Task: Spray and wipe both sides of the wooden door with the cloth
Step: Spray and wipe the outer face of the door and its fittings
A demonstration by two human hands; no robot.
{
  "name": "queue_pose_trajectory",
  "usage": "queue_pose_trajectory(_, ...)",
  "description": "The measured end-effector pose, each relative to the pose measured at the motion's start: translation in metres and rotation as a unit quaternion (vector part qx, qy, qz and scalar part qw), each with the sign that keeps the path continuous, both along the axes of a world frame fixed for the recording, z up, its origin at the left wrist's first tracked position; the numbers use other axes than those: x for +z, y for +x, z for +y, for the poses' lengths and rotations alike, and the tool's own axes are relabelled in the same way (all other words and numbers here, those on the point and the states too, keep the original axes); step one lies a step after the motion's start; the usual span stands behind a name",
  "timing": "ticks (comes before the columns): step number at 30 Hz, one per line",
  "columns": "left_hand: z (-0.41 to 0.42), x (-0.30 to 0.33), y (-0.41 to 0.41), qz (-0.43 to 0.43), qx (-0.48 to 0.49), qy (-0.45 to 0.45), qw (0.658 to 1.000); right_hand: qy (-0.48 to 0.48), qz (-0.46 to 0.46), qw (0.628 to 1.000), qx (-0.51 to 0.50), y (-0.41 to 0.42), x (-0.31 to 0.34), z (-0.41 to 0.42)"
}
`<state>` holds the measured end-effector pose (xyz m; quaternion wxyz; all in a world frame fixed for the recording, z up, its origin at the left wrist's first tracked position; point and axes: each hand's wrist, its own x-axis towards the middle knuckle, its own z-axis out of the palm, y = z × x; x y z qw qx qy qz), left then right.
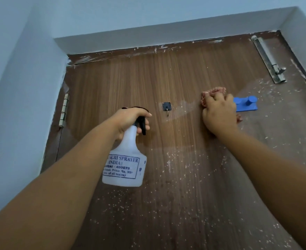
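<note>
The brown wood-grain door (166, 78) fills most of the head view, closed in a pale blue-white wall recess (148, 35) and seen from below, looking up. Its upper band looks wiped and streaked, while the lower part is dotted with white flecks and splashes.

The left hand (130, 120) is raised in front of the door and grips the neck of a translucent white plastic spray bottle (125, 165) with a black trigger head (142, 125); the fingers are curled around the trigger and the thumb lies over the top. The bottle hangs below the hand, its printed blue label facing the camera.

The right hand (219, 114) is curled around a bunched reddish patterned cloth (213, 92) and presses it against the door surface, right of centre. Cloth shows above the knuckles and again at the far side of the hand.

Just beside that hand, to its right, a blue plastic two-peg hook rail (246, 104) is fixed to the door. Between the two hands sits a small dark square adhesive hook (166, 107). A silver metal sliding bolt (267, 58) runs down the door's upper right corner, and a pale metal hinge (64, 110) sits at the left edge.
</note>
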<state>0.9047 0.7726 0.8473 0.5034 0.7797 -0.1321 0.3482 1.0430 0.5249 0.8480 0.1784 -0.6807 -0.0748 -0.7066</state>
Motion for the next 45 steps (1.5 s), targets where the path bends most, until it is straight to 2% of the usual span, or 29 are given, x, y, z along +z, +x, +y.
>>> queue_pose_trajectory(1,-0.004,-0.002,0.003,0.001,-0.004,-0.004,1.000,-0.015,-0.006,1.000,-0.002,-0.004,-0.006,0.014)
queue_pose_trajectory(4,-0.010,-0.007,0.011,0.006,-0.026,-0.012,1.000,-0.185,-0.057,0.981,0.023,-0.006,-0.040,0.050)
queue_pose_trajectory(6,-0.013,-0.009,0.016,0.014,-0.032,0.002,0.999,-0.248,-0.071,0.965,0.047,-0.002,-0.042,0.048)
queue_pose_trajectory(8,-0.015,-0.010,0.017,0.023,-0.038,0.014,0.999,-0.215,-0.077,0.972,0.061,-0.001,-0.021,0.038)
queue_pose_trajectory(11,-0.010,-0.008,0.021,0.029,-0.045,0.002,0.999,-0.056,-0.041,0.997,0.045,0.003,0.015,0.024)
queue_pose_trajectory(13,-0.004,-0.009,0.026,0.022,-0.091,-0.006,0.996,0.001,-0.012,0.997,0.071,-0.001,0.031,0.021)
queue_pose_trajectory(14,-0.001,-0.009,0.029,0.018,-0.117,-0.005,0.993,-0.004,-0.004,0.995,0.095,-0.004,0.034,0.026)
queue_pose_trajectory(16,0.005,-0.014,0.036,0.012,-0.149,-0.011,0.989,-0.077,0.009,0.988,0.134,-0.009,0.026,0.044)
queue_pose_trajectory(18,0.009,-0.018,0.042,0.008,-0.180,-0.034,0.983,-0.160,-0.039,0.977,0.139,-0.007,0.001,0.064)
queue_pose_trajectory(20,0.012,-0.022,0.048,0.005,-0.213,-0.066,0.975,-0.193,-0.080,0.967,0.145,-0.004,-0.014,0.066)
queue_pose_trajectory(25,0.007,-0.018,0.051,-0.007,-0.204,-0.069,0.976,-0.108,-0.033,0.985,0.132,-0.015,0.042,0.058)
queue_pose_trajectory(28,0.002,-0.015,0.056,-0.002,-0.196,-0.061,0.979,-0.110,-0.007,0.989,0.101,-0.024,0.056,0.068)
queue_pose_trajectory(32,0.003,-0.017,0.060,0.005,-0.189,-0.053,0.980,-0.105,-0.066,0.974,0.190,-0.010,0.004,0.074)
queue_pose_trajectory(36,0.003,-0.017,0.058,0.011,-0.191,-0.056,0.980,-0.162,-0.104,0.969,0.156,-0.007,-0.029,0.065)
queue_pose_trajectory(38,0.000,-0.017,0.058,0.008,-0.172,-0.051,0.984,-0.189,-0.100,0.962,0.170,-0.012,-0.025,0.058)
queue_pose_trajectory(42,-0.006,-0.017,0.057,0.001,-0.163,-0.059,0.985,-0.126,-0.126,0.956,0.234,-0.030,0.015,0.059)
queue_pose_trajectory(43,-0.006,-0.018,0.057,-0.004,-0.170,-0.066,0.983,-0.151,-0.114,0.958,0.214,-0.036,0.027,0.065)
queue_pose_trajectory(45,-0.007,-0.018,0.057,-0.009,-0.186,-0.081,0.979,-0.238,-0.039,0.964,0.109,-0.046,0.038,0.084)
